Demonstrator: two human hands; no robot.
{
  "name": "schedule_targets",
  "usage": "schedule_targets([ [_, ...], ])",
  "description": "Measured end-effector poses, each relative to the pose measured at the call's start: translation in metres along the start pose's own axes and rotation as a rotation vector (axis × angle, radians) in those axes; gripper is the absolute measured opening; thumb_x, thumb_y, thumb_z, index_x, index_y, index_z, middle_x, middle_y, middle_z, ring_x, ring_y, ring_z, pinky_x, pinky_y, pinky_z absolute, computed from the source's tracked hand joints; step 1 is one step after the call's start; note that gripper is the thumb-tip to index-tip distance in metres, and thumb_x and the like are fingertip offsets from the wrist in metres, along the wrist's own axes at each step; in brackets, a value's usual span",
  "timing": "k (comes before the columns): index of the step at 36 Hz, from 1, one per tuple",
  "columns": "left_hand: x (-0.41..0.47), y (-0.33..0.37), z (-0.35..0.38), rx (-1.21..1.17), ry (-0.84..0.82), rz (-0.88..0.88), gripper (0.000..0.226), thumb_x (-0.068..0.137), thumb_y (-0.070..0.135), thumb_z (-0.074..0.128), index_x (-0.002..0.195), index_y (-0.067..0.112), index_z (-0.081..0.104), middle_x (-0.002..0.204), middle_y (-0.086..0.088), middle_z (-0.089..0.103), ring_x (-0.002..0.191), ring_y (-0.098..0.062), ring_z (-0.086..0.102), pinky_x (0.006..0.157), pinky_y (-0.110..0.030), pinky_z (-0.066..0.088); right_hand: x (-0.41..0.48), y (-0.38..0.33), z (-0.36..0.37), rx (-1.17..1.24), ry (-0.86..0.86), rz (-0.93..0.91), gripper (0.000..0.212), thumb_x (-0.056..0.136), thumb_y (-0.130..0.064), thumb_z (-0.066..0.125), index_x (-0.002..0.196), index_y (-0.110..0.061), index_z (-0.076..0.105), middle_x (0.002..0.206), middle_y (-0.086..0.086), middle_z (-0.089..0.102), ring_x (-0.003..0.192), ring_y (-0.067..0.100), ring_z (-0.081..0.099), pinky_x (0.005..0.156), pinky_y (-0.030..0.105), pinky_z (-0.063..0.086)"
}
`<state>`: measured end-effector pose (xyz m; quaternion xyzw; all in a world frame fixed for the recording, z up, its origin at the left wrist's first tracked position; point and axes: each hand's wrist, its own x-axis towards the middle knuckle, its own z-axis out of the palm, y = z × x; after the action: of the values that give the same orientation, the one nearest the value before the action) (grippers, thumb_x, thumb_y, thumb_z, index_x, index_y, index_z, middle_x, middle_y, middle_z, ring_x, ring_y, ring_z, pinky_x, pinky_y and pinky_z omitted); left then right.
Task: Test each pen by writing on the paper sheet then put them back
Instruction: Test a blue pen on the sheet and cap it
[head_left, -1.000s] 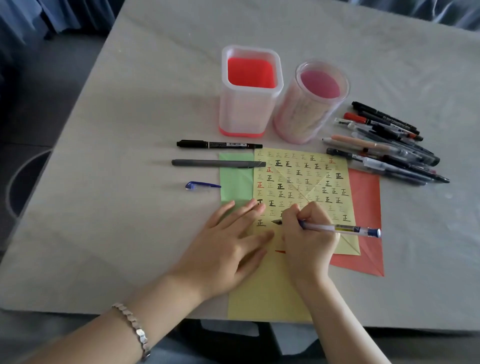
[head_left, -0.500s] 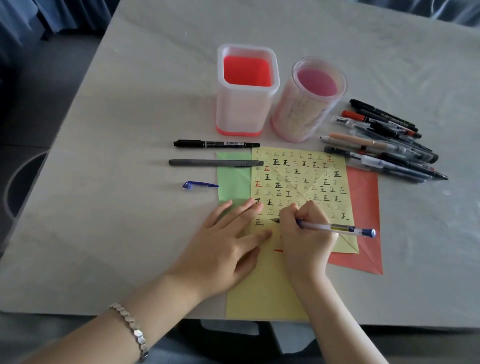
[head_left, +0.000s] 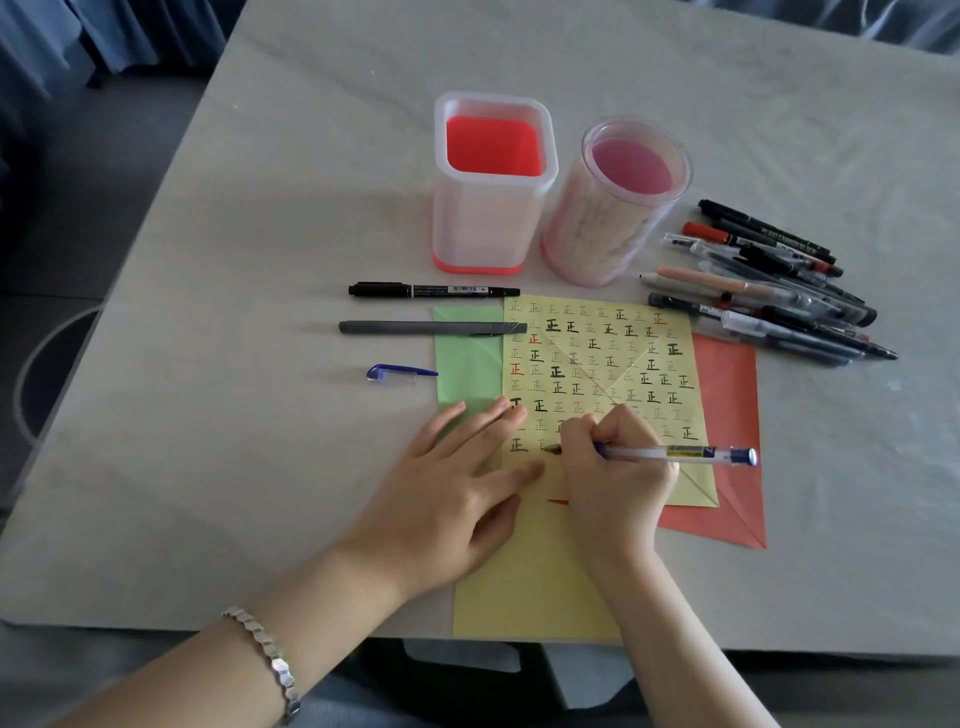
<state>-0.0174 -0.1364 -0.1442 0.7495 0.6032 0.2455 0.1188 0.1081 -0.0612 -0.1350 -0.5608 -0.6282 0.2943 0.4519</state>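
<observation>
A clear blue-ended pen (head_left: 675, 454) is pinched in the grip of the right hand (head_left: 618, 475), tip on the yellow paper sheet (head_left: 597, 358) pressed down by the flat-fingered left hand (head_left: 447, 493).

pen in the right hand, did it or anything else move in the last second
Nothing visibly moved. The right hand still grips the pen, tip on the yellow sheet at the same spot in the bottom row of characters; any stroke is too small to tell. The left hand still lies flat on the sheet. The square holder, round holder and loose pens lie as before.
</observation>
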Motion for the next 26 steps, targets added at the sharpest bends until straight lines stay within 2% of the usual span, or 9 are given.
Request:
schedule_targets([
  [3, 0.0002, 0.0003, 0.0002, 0.0, -0.002, -0.002, 0.03, 0.086, 0.025, 0.049, 0.109, 0.022, 0.068, 0.136, -0.011, 0.051, 0.13, -0.025, 0.042, 0.107, -0.045, 0.03, 0.0002, 0.0005, 0.0006, 0.008, 0.011, 0.011, 0.034, 0.069, -0.005, 0.052, 0.047, -0.016, 0.029, 0.04, -0.007, 0.02, 0.04, 0.007, 0.025, 0.041, 0.012, 0.02],
  [8, -0.0002, -0.0005, 0.0008, -0.001, -0.01, -0.003, 0.03, 0.087, 0.026, 0.049, 0.11, 0.023, 0.067, 0.137, -0.011, 0.05, 0.131, -0.024, 0.041, 0.108, -0.045, 0.029, 0.0004, -0.0011, 0.0007, -0.018, 0.009, -0.037, 0.032, 0.07, -0.001, 0.052, 0.048, -0.013, 0.031, 0.041, -0.009, 0.021, 0.041, 0.005, 0.025, 0.041, 0.011, 0.021],
  [11, 0.0002, -0.0005, 0.0009, 0.002, -0.012, -0.004, 0.031, 0.087, 0.026, 0.048, 0.111, 0.022, 0.068, 0.136, -0.011, 0.05, 0.131, -0.025, 0.042, 0.108, -0.045, 0.029, 0.0014, -0.0007, 0.0005, 0.004, 0.011, -0.014, 0.036, 0.07, -0.003, 0.052, 0.048, -0.019, 0.028, 0.039, -0.009, 0.021, 0.04, 0.005, 0.026, 0.041, 0.011, 0.021],
  [16, 0.0001, 0.0001, 0.0007, -0.002, -0.006, -0.007, 0.031, 0.087, 0.026, 0.048, 0.11, 0.022, 0.069, 0.135, -0.011, 0.051, 0.13, -0.025, 0.042, 0.108, -0.044, 0.029, 0.0006, 0.0008, 0.0004, 0.018, -0.004, -0.023, 0.041, 0.071, -0.006, 0.053, 0.048, -0.025, 0.024, 0.04, -0.007, 0.036, 0.038, 0.004, 0.029, 0.041, 0.009, 0.022],
  [26, -0.0006, 0.0001, 0.0008, -0.009, -0.007, -0.009, 0.031, 0.087, 0.026, 0.048, 0.11, 0.022, 0.069, 0.137, -0.01, 0.05, 0.132, -0.023, 0.039, 0.109, -0.044, 0.027, 0.0002, 0.0012, 0.0002, 0.023, -0.011, 0.027, 0.039, 0.069, -0.007, 0.052, 0.047, -0.025, 0.024, 0.04, -0.006, 0.032, 0.039, 0.006, 0.026, 0.041, 0.011, 0.021],
])
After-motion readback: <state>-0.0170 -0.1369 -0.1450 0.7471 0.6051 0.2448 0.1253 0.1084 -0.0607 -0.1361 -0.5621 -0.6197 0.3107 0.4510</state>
